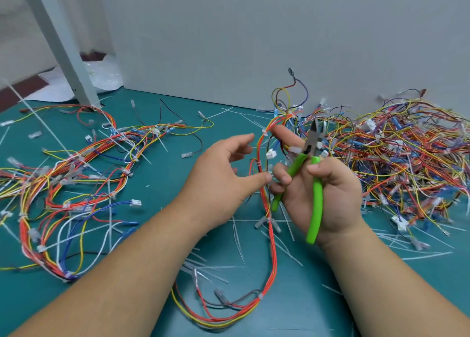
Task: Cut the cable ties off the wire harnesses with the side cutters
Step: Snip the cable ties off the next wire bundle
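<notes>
Two hands: the left hand (223, 174) and the right hand (328, 194). One pair of side cutters (314, 174) with two green handles. One wire harness (269, 209) raised between the hands, with at least four white ties visible on it. One loose spread of harnesses (76, 174) at left and one dense pile (407, 158) at right, neither countable. Cut tie strips (254, 235) litter the surface (165, 209), too many to count. One grey post (63, 44)

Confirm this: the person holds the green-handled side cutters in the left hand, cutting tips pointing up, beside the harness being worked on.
Not quite: the head view shows the side cutters in the right hand, tips up, beside the harness. The left hand is open, its fingertips near the wires.
</notes>
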### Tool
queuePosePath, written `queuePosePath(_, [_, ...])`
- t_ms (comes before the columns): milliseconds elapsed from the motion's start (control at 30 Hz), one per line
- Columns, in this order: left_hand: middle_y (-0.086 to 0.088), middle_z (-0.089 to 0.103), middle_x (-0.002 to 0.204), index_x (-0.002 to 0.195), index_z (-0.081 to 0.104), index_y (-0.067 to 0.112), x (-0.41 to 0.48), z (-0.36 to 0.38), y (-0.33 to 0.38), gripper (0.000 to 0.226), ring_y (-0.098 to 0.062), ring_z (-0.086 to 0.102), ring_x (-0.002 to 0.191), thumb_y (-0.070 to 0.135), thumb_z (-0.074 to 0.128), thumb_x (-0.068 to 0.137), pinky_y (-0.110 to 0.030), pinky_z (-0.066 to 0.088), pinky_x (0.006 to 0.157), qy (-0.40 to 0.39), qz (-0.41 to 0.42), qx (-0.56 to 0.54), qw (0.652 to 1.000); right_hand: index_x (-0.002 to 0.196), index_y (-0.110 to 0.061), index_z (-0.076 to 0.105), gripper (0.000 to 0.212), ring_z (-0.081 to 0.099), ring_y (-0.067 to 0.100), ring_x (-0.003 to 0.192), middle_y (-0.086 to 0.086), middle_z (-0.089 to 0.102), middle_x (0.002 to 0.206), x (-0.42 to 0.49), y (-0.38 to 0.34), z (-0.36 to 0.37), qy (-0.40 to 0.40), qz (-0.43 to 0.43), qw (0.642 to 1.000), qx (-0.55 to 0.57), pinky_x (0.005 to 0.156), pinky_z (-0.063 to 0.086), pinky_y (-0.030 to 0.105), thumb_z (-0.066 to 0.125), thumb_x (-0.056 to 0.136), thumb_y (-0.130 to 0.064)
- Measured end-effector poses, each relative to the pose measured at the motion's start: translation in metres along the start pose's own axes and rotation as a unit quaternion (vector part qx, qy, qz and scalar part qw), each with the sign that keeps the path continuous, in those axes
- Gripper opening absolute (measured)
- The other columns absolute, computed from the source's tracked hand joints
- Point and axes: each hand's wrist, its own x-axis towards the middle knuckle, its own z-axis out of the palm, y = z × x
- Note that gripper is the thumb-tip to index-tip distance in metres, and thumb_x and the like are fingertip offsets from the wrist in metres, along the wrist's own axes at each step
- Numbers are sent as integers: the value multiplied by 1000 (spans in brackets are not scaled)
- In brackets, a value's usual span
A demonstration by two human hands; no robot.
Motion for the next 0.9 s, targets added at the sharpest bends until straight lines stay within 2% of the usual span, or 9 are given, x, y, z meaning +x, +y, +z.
queuePosePath(67, [12,65,118,143,54,27,-1,0,1,75,-2,66,107,29,89,76,-26,54,95,-22,-32,15,999,144,0,52,93,36,16,69,7,60,140,0,-5,0,7,-8,1000,18,67,31,35,68,56,-30])
queuePosePath(233, [6,77,90,129,61,25,-2,0,0,45,-10,74,84,34,78,88,-28,57,79,-108,-89,27,990,116,-11,70,58,31,15,70,-4,49,155,0,-17,-5,10,-21,997,76,69,28,35,56,62,-28])
queuePosePath(300, [1,77,83,109,69,20,-4,0,2,15,-15,76,76,27,70,95,-24,56,64,-137,-104,-2,985,141,-7,58,82,31,14,70,-9,59,137,0,-23,-6,15,-15,996,86,69,28,34,55,63,-29])
queuePosePath(367, [2,73,70,93,70,17,-5,0,3,12,-16,72,62,24,63,100,-20,50,51,-138,-110,-33,984,159,-6,33,100,30,14,71,-14,63,119,0,-25,-9,16,-11,996,90,69,28,33,53,63,-30])
queuePosePath(433, [4,65,61,89,71,17,-3,-2,6,18,-14,65,52,25,61,101,-20,46,46,-96,-107,-73,987,158,-6,34,100,30,14,71,-11,54,135,1,-26,-10,28,-13,996,84,69,28,33,53,63,-30])
queuePosePath(567, [6,73,76,97,71,23,2,-9,11,14,-13,72,68,37,69,94,-24,53,58,-42,-129,-157,978,157,-7,36,95,29,13,73,-6,40,154,2,-28,-12,32,-11,996,83,70,27,32,51,67,-32])
queuePosePath(633, [4,78,97,113,66,26,0,-8,9,30,-12,76,87,39,75,88,-28,59,73,-79,-143,-121,979,153,-9,36,85,26,12,73,-7,39,148,3,-30,-14,14,-8,995,101,70,23,32,45,72,-32])
queuePosePath(733, [4,70,121,137,54,30,-5,-1,5,66,-10,71,104,41,83,79,-35,58,93,-129,-163,-72,975,120,-18,41,48,22,11,70,-11,45,118,3,-32,-16,-18,-1,990,138,70,16,32,39,74,-32])
queuePosePath(900, [4,69,128,150,41,27,-6,1,4,77,-7,69,109,30,81,84,-35,57,97,-186,-177,-78,963,113,-19,41,43,22,9,69,-13,38,114,-1,-31,-14,-8,-3,990,138,69,18,31,34,74,-36])
